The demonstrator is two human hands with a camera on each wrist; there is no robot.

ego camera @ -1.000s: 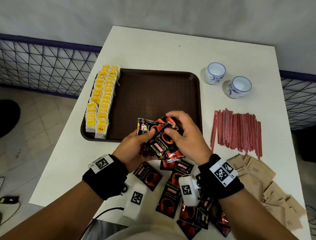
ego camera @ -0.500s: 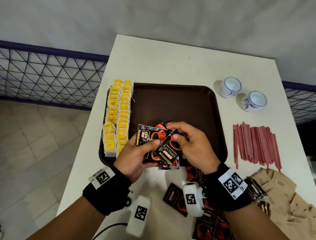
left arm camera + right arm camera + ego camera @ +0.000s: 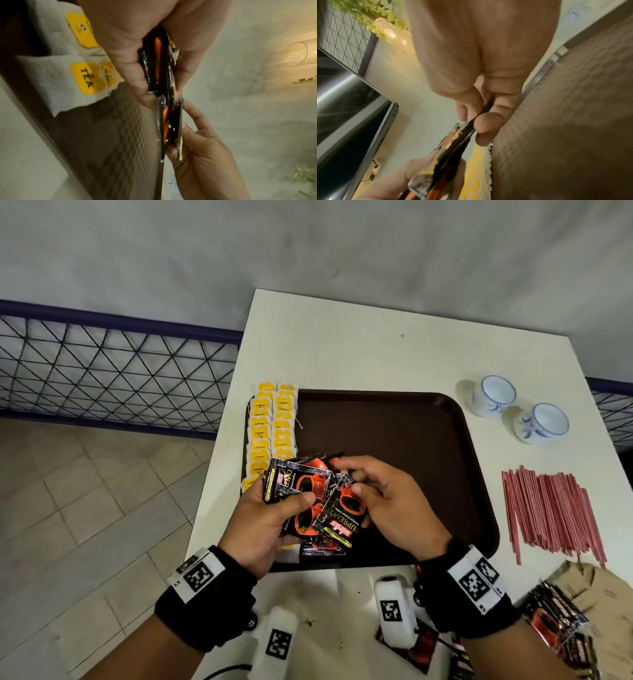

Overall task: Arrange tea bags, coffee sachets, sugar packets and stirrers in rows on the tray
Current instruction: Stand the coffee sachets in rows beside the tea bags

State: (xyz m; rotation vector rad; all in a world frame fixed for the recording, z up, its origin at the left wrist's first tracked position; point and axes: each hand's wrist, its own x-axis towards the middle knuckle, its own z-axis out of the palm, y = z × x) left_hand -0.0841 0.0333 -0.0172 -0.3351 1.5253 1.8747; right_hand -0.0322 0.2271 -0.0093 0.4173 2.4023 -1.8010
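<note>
Head view: tea bags point(image 3: 272, 433) fill two rows at the tray's point(image 3: 428, 419) 9 o'clock edge. Left hand point(image 3: 263, 522) grips a fan of sachets point(image 3: 301, 491); right hand point(image 3: 394, 508) pinches one sachet point(image 3: 346, 511). Stirrers point(image 3: 551, 508) and sugar point(image 3: 603, 583) wait at 3 and 5 o'clock.

Left wrist view: thumb and fingers point(image 3: 135, 75) clamp the stack edge-on.

Right wrist view: thumb and finger point(image 3: 488, 123) nip a sachet; coffee row not yet started.

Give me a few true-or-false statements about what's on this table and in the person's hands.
1. Tea bags lie in rows along the tray's left edge. True.
2. The stirrers lie on the tray. False: they lie on the table, right of it.
3. Both the left hand and right hand hold coffee sachets. True.
4. Three cups stand beyond the stirrers. False: two cups.
</note>
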